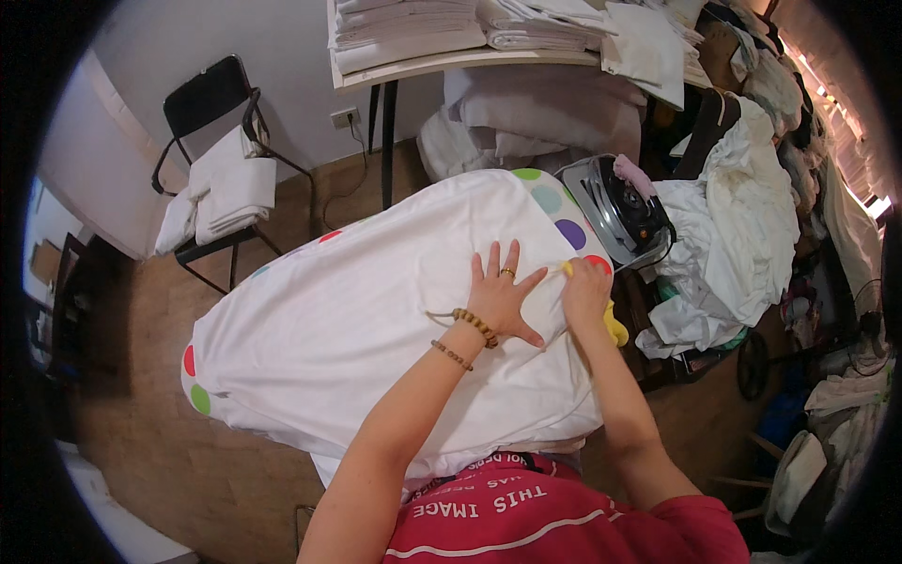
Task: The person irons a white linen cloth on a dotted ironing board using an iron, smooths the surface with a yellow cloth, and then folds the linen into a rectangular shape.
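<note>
A white cloth (338, 317) is draped over an ironing board with a polka-dot cover (546, 199). My left hand (497, 292) lies flat on the cloth near the board's wide end, fingers spread. It wears a ring and two beaded bracelets (476, 326) circle the wrist. Just to its right, my right hand (586, 290) has its fingers curled on the cloth's edge, where small folds gather. Past the board's far right corner, a steam iron (620, 204) rests on a metal stand, a pink wrap on its handle. Beside my right wrist hangs something yellow (616, 324), partly hidden.
Folded white linens (405, 28) fill a table (451, 62) at the back. A black chair (208, 95) on the left holds folded white cloths (236, 190). Right of the iron lies a heap of crumpled white fabric (733, 233). A cord (363, 166) runs from a wall socket (344, 118).
</note>
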Motion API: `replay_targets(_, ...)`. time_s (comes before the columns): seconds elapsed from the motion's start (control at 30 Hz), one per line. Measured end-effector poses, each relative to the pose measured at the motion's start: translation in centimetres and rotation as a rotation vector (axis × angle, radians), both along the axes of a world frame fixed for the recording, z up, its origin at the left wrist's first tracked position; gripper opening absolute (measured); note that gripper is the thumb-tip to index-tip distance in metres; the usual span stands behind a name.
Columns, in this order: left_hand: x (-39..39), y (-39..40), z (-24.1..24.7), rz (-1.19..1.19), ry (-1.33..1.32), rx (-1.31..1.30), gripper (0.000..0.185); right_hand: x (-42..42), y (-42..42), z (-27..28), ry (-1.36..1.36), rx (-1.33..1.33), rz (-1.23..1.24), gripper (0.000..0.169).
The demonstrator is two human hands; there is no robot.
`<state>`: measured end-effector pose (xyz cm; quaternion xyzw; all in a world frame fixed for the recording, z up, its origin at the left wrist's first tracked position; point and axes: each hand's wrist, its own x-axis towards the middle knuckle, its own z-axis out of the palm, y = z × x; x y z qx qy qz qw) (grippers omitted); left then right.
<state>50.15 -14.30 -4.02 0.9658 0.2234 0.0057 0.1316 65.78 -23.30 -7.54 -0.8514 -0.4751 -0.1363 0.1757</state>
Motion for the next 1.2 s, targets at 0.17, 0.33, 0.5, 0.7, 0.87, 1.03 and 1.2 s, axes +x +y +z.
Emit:
replay_targets(0.17,-1.0,1.2,-2.2,0.051,-0.206,-0.198,0.09,4.0,-0.9,2.0,0.392,0.055,-0.147,0.025)
replay_targets(0.33,1.2,1.1,-0.9,-0.06,-0.086,-0.08,0.087,1.7,-2.5,2.8,0.774,0.188,0.016,0.027)
replay_targets(0.5,2.3,2.0,0.4,-0.04,0.014,0.01,0.103,-0.4,-3.0,2.4,0.453,-0.133,0.234,0.021)
replay_targets(0.7,2.6,2.2,-0.9,-0.032,-0.031,0.017,0.111,-0.7,-0.3,2.5,0.346,-0.142,0.303,0.016)
replay_targets(0.87,2.4,2.1,-0.9,-0.015,-0.025,0.016,0.112,-0.5,0.1,2.3,0.308,-0.124,0.371,0.015)
replay_targets(1.03,2.5,1.9,-0.5,0.009,0.008,-0.024,0.113,-1.2,0.3,2.6,0.221,-0.116,0.38,0.016)
replay_targets(1.2,2.4,2.2,-0.3,-0.003,0.007,-0.046,0.112,-1.0,0.3,2.8,0.224,-0.129,0.388,0.015)
